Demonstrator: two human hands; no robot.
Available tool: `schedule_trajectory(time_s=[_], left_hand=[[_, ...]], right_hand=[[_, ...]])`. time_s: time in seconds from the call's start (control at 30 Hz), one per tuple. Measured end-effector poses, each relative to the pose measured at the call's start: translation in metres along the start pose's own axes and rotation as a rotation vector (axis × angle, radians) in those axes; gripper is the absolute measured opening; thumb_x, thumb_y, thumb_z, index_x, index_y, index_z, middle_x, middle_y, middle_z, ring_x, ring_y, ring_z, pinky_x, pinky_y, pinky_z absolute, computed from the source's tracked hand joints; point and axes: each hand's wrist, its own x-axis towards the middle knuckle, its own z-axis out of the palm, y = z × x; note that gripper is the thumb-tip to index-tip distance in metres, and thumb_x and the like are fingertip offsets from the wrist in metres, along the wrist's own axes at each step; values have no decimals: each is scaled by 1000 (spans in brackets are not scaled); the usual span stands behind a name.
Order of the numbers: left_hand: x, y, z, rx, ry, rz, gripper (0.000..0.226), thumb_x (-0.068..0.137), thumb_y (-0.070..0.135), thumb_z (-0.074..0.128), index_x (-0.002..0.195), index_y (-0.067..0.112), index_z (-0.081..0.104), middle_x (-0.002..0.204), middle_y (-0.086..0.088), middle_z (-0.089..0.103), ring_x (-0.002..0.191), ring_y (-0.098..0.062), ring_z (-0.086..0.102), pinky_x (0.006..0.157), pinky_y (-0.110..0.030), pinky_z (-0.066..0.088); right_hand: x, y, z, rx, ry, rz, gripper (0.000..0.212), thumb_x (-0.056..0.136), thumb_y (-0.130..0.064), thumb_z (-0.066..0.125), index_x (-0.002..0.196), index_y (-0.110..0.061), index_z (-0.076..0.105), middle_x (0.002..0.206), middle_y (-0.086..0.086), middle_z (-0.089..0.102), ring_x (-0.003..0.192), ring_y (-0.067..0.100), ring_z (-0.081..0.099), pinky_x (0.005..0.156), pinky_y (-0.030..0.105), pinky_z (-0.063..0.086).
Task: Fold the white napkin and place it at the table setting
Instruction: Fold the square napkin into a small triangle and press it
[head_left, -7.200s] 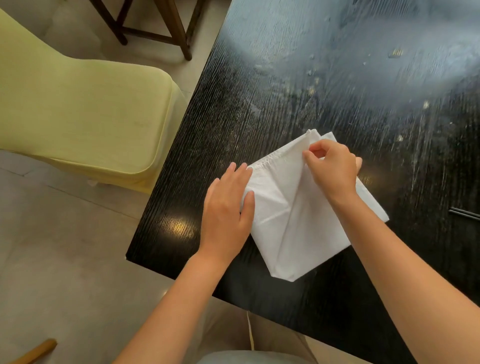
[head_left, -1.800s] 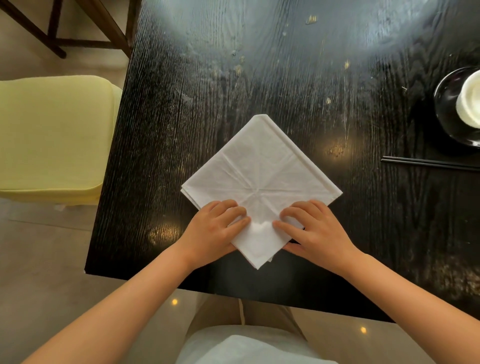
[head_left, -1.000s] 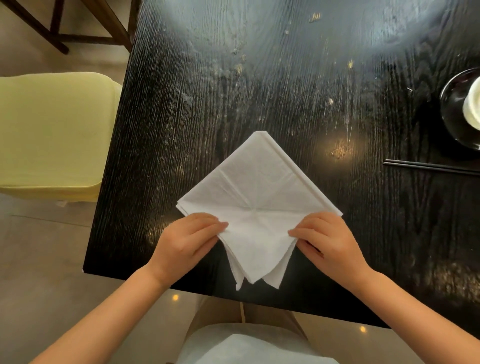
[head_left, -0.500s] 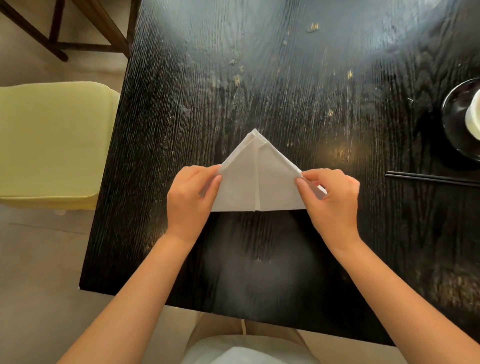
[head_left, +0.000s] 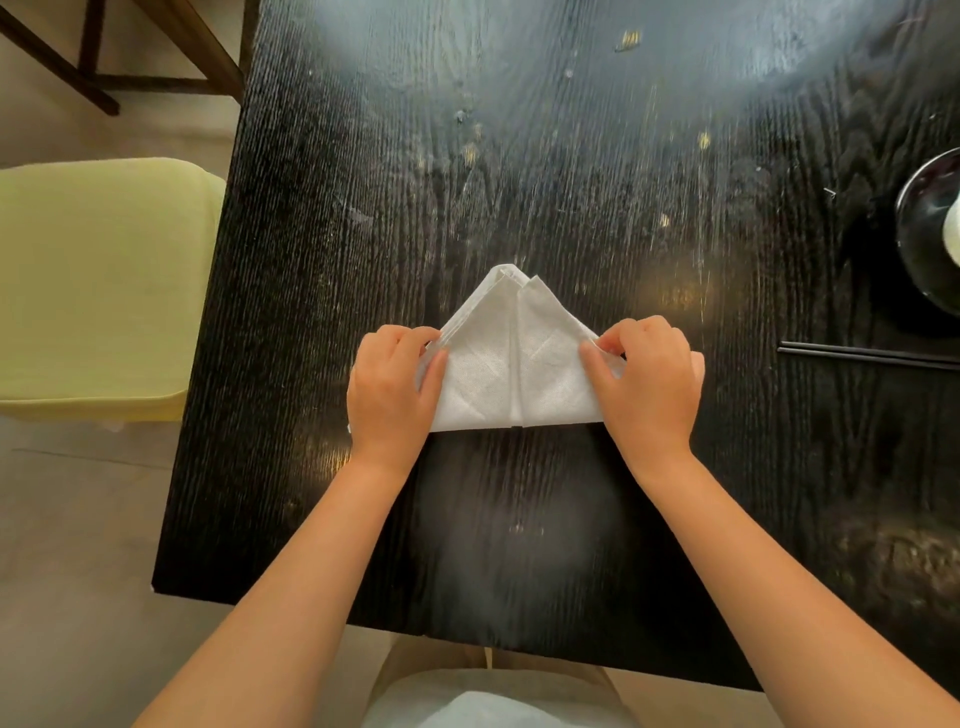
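The white napkin (head_left: 514, 364) lies on the black wooden table (head_left: 519, 171) as a layered triangle, its tip pointing away from me and its straight edge toward me. A vertical crease runs down its middle. My left hand (head_left: 392, 387) pinches the napkin's left corner, covering it. My right hand (head_left: 649, 379) pinches the right corner between thumb and fingers. At the right edge of the view sits the table setting: a dark plate (head_left: 930, 234) and black chopsticks (head_left: 867, 356).
A yellow-green upholstered chair (head_left: 98, 291) stands beside the table's left edge. Wooden chair legs (head_left: 104, 62) show at the top left. The table's near edge runs just above my lap. Small crumbs speckle the far tabletop.
The diamond-shaped napkin's near corner was lifted and folded up to the far corner, making a triangle. Both hands moved from the near edges to the two side corners and now press them down.
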Motion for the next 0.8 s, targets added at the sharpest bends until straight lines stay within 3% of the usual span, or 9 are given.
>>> schedule_trajectory(time_s=[0.2,0.3,0.37,0.4,0.53,0.67,0.8], left_hand=[[1,5,-2,-3,22,9,16,87,15,54,94,5,64,87,-10,63,79,-27,56,69,-35,42],[-2,15,-1,101,40,7,35,91,18,45,124,9,52,121,-8,60,114,-26,52,92,-42,34],[-3,26,5,209,-61,117,51,94,21,35,144,11,28,151,-6,35,140,-22,26,110,-50,18],[-2,33,10,254,-121,174,55,95,22,32,147,12,19,155,-4,23,144,-21,17,113,-54,13],[5,40,27,351,-314,244,53,96,23,23,147,13,12,156,-2,20,142,-20,9,112,-57,17],[8,32,33,314,-374,233,55,95,29,18,147,17,6,157,2,13,142,-12,3,114,-49,10],[5,25,26,352,-409,212,58,95,37,13,149,18,4,156,5,1,143,-12,-2,115,-50,5]], right_hand=[[-4,-4,0,-115,128,-99,14,79,-24,68,77,-12,61,84,7,57,81,25,50,75,35,30],[-6,-7,2,-147,159,-233,22,84,-23,59,105,-13,62,119,12,59,118,26,47,96,47,31],[-8,-14,7,-192,64,-390,40,91,-20,47,130,-13,50,144,13,43,139,28,29,108,53,20],[-8,-18,10,-204,-15,-446,45,93,-18,43,137,-13,43,149,13,36,141,27,23,111,55,17],[-4,-26,24,-253,-331,-482,51,99,-21,30,147,-9,20,156,6,20,143,22,5,117,50,13],[-1,-23,27,-273,-363,-484,54,97,-31,17,148,-11,15,157,3,16,143,17,3,117,46,10],[0,-17,27,-310,-399,-513,58,96,-36,13,149,-15,5,156,-3,-3,143,14,-6,118,45,1]])
